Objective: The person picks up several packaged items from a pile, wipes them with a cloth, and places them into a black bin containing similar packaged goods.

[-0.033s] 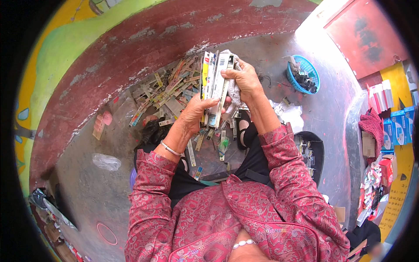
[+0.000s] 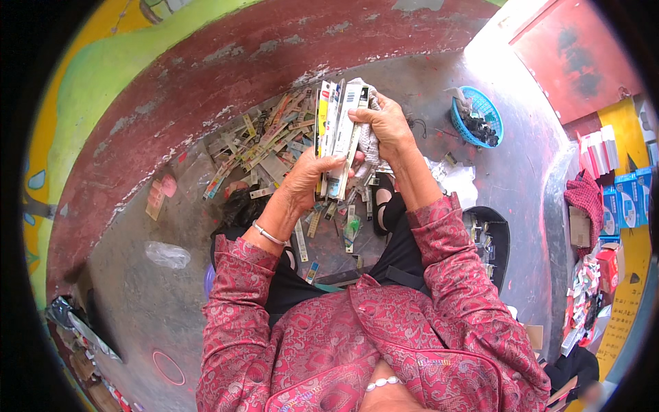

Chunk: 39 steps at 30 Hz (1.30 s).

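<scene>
a bundle of flattened cardboard packets (image 2: 338,134) is held upright between both hands, its long axis running away from the body toward the curved red wall (image 2: 226,82). the left hand (image 2: 310,180) is closed around the near, lower end of the bundle, thumb across the front; the right hand (image 2: 386,123) is closed over the far upper end from the right side, with a piece of pale cloth (image 2: 371,144) pressed against the packets. both hands are in contact, the left being nearer the body. the packets are thin, stiff, long strips with glossy print in white, yellow and red. just beyond and left of the hands, a loose heap of similar strips (image 2: 264,144) is scattered on the grey concrete floor (image 2: 137,302). a blue plastic basket (image 2: 480,110) of dark pieces sits well apart toward the right.
</scene>
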Each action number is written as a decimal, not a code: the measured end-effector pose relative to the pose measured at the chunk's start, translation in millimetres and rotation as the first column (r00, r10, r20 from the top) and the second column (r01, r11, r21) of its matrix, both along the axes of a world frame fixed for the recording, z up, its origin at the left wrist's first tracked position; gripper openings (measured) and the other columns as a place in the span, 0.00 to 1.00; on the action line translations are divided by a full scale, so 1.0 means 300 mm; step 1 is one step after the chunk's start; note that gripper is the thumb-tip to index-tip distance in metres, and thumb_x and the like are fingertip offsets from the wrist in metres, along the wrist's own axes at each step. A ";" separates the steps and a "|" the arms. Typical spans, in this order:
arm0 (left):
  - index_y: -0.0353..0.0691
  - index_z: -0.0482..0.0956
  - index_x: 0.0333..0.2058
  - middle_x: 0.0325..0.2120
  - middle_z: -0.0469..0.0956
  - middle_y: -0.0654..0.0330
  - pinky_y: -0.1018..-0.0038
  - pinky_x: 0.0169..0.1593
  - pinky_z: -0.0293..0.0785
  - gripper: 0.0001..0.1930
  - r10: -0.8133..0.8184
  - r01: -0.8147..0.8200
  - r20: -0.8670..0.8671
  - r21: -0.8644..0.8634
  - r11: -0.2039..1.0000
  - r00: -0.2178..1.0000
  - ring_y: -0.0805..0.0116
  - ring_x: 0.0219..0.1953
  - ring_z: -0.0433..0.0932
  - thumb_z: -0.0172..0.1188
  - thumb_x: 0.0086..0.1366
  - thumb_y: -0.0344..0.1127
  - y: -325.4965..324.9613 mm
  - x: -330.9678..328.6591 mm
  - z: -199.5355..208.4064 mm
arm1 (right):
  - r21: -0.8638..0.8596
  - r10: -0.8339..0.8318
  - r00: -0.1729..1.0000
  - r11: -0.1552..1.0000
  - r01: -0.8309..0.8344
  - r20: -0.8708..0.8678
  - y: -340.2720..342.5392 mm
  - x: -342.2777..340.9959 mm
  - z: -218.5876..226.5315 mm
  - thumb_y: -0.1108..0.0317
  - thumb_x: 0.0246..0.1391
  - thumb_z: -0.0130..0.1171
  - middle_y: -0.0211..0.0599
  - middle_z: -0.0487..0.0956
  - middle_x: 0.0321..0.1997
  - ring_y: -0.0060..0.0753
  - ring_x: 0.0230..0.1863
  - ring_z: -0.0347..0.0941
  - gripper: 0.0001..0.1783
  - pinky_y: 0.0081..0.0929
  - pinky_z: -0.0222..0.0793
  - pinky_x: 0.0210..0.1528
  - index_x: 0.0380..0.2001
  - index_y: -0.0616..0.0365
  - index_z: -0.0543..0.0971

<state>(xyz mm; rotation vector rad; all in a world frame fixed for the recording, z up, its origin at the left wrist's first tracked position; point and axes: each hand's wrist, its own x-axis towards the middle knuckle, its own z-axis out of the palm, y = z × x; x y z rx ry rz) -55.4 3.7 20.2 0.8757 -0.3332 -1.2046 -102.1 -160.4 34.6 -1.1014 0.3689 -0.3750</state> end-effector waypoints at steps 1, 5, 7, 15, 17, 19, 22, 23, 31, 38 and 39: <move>0.35 0.69 0.44 0.33 0.77 0.56 0.78 0.30 0.75 0.22 0.012 -0.012 0.021 0.000 1.000 1.000 0.74 0.26 0.75 0.62 0.50 0.36 -0.003 -0.002 -0.004 | -0.001 -0.011 0.999 1.000 0.011 -0.031 0.000 -0.001 0.008 0.81 0.41 0.58 0.34 0.76 0.31 0.25 0.29 0.74 0.18 0.23 0.73 0.34 0.39 0.64 0.72; 0.34 0.69 0.44 0.34 0.77 0.54 0.79 0.30 0.75 0.22 0.057 -0.060 0.076 0.038 0.997 0.995 0.75 0.26 0.74 0.61 0.50 0.34 -0.003 0.002 -0.005 | 0.070 -0.158 0.984 0.984 0.164 -0.080 -0.044 -0.011 0.019 0.73 0.46 0.58 0.31 0.75 0.25 0.23 0.25 0.72 0.10 0.22 0.71 0.27 0.35 0.61 0.73; 0.34 0.69 0.44 0.34 0.77 0.54 0.78 0.30 0.75 0.21 0.073 -0.077 0.066 0.047 0.996 0.995 0.75 0.26 0.74 0.60 0.51 0.32 -0.007 0.007 -0.001 | 0.028 -0.353 0.932 0.934 0.356 -0.083 -0.088 -0.027 0.050 0.69 0.52 0.53 0.31 0.73 0.24 0.22 0.22 0.70 0.07 0.21 0.68 0.22 0.32 0.60 0.72; 0.34 0.69 0.39 0.31 0.77 0.56 0.75 0.34 0.74 0.14 0.037 -0.053 0.255 0.055 0.997 0.966 0.73 0.29 0.75 0.58 0.55 0.30 -0.024 -0.025 -0.050 | -0.900 -0.262 0.931 0.288 0.326 0.254 0.099 0.005 0.019 0.80 0.42 0.48 0.46 0.72 0.34 0.48 0.36 0.70 0.16 0.32 0.66 0.39 0.38 0.61 0.72; 0.34 0.69 0.39 0.31 0.77 0.56 0.75 0.33 0.74 0.14 -0.037 0.021 0.223 0.078 0.997 0.974 0.73 0.29 0.76 0.59 0.55 0.31 -0.014 -0.035 -0.035 | -0.879 -0.340 0.879 0.223 0.422 0.335 0.077 0.016 0.036 0.80 0.42 0.48 0.47 0.71 0.33 0.50 0.34 0.69 0.15 0.34 0.65 0.38 0.38 0.61 0.72; 0.33 0.69 0.41 0.31 0.77 0.55 0.75 0.33 0.75 0.16 -0.084 0.069 0.161 0.097 0.993 0.983 0.72 0.27 0.76 0.59 0.54 0.31 -0.017 -0.046 -0.027 | -0.848 -0.469 0.816 0.223 0.480 0.338 0.015 0.042 0.033 0.80 0.42 0.48 0.48 0.72 0.32 0.49 0.35 0.70 0.15 0.34 0.66 0.38 0.37 0.62 0.72; 0.33 0.68 0.42 0.31 0.77 0.53 0.76 0.33 0.75 0.17 -0.074 0.068 0.141 0.046 0.997 0.987 0.71 0.26 0.76 0.58 0.54 0.30 -0.006 -0.038 -0.032 | -0.550 -0.561 0.816 0.642 0.534 0.139 -0.123 0.064 0.013 0.83 0.47 0.46 0.40 0.74 0.30 0.31 0.28 0.72 0.12 0.27 0.70 0.30 0.36 0.63 0.71; 0.32 0.68 0.43 0.31 0.77 0.52 0.76 0.31 0.76 0.17 -0.047 0.035 0.114 0.101 0.994 0.992 0.71 0.26 0.77 0.57 0.54 0.28 0.000 -0.030 -0.024 | -0.449 -0.613 0.781 0.669 0.592 0.117 -0.158 0.046 0.035 0.83 0.48 0.46 0.38 0.74 0.30 0.27 0.28 0.72 0.11 0.24 0.70 0.29 0.36 0.63 0.71; 0.31 0.67 0.41 0.30 0.75 0.57 0.75 0.30 0.76 0.14 0.002 -0.041 0.247 0.153 0.987 0.969 0.73 0.27 0.75 0.55 0.56 0.27 -0.032 -0.038 -0.041 | -0.839 -0.300 0.894 0.339 0.426 0.333 0.103 0.018 -0.005 0.81 0.42 0.50 0.43 0.72 0.35 0.40 0.37 0.71 0.15 0.32 0.67 0.40 0.37 0.60 0.72; 0.31 0.68 0.39 0.28 0.75 0.57 0.75 0.29 0.75 0.13 -0.075 0.054 0.162 0.128 0.990 0.984 0.72 0.26 0.75 0.55 0.55 0.28 -0.017 -0.044 -0.060 | -0.850 -0.546 0.722 0.033 0.526 0.426 -0.080 0.044 0.068 0.80 0.41 0.51 0.43 0.73 0.31 0.42 0.33 0.70 0.15 0.33 0.68 0.38 0.37 0.60 0.73; 0.31 0.69 0.39 0.28 0.76 0.56 0.75 0.28 0.75 0.13 -0.045 0.025 0.153 0.129 0.991 0.987 0.72 0.25 0.75 0.55 0.55 0.28 -0.023 -0.038 -0.048 | -0.797 -0.614 0.683 0.140 0.588 0.396 -0.150 0.030 0.065 0.80 0.42 0.51 0.41 0.74 0.30 0.38 0.32 0.71 0.14 0.30 0.68 0.36 0.37 0.61 0.72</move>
